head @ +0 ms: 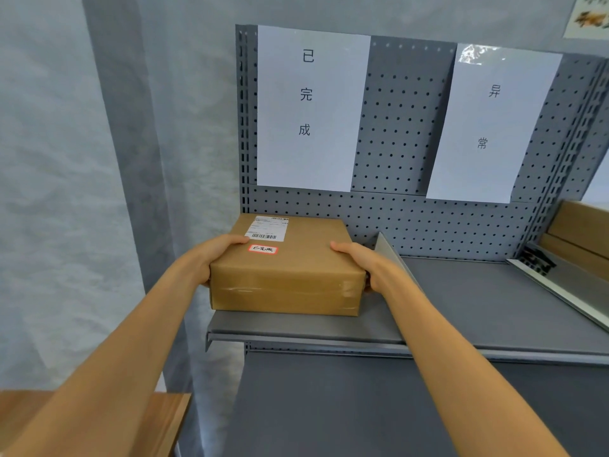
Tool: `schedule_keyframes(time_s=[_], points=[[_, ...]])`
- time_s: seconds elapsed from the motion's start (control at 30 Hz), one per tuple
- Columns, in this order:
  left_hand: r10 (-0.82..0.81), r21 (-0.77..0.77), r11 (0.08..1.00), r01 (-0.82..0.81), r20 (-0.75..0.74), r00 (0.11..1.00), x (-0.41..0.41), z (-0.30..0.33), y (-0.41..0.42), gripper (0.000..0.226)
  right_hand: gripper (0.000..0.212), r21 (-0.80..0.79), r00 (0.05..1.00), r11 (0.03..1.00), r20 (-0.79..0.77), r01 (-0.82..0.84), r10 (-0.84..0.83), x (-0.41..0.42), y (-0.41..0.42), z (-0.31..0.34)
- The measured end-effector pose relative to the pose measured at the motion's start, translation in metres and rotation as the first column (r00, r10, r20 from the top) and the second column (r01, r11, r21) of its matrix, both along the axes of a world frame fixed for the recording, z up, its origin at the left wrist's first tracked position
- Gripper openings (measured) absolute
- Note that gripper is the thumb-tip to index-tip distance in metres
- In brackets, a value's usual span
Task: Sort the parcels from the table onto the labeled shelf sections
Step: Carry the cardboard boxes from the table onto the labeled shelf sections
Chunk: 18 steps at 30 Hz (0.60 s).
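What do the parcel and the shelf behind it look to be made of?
The parcel looks like brown cardboard or kraft paper: matte, with glossy clear tape across its front and a white printed label. The shelf looks like grey painted metal: smooth, thin folded front edge, a perforated back panel.

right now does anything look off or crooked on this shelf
Mostly tidy. The right sign hangs tilted, its top tape crinkled, while the left sign is straight. The parcel looks intact, in the left section.
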<state>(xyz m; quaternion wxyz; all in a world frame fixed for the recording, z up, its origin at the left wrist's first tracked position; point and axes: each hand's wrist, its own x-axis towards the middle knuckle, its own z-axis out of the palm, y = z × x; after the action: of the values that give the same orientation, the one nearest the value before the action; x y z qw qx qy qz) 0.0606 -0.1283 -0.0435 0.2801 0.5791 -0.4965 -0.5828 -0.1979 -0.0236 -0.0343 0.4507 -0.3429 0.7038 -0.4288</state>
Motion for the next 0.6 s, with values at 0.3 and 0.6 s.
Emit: schedule_keyframes(time_s=[0.3, 0.6], points=[[0.02, 0.024, 1.0, -0.02, -0.01, 1.0, -0.0015, 0.0016, 0.0017, 0.055, 0.057, 0.053, 0.999, 0.999, -0.033, 0.013, -0.011, -0.0025, -0.0042, -0.0032], [0.039, 0.042, 0.998, -0.037, -0.052, 0.998, -0.0019, 0.0018, 0.0074, 0.051, 0.058, 0.064, 0.998, 0.998, -0.06, 0.02, -0.017, -0.0047, -0.0016, -0.0026]])
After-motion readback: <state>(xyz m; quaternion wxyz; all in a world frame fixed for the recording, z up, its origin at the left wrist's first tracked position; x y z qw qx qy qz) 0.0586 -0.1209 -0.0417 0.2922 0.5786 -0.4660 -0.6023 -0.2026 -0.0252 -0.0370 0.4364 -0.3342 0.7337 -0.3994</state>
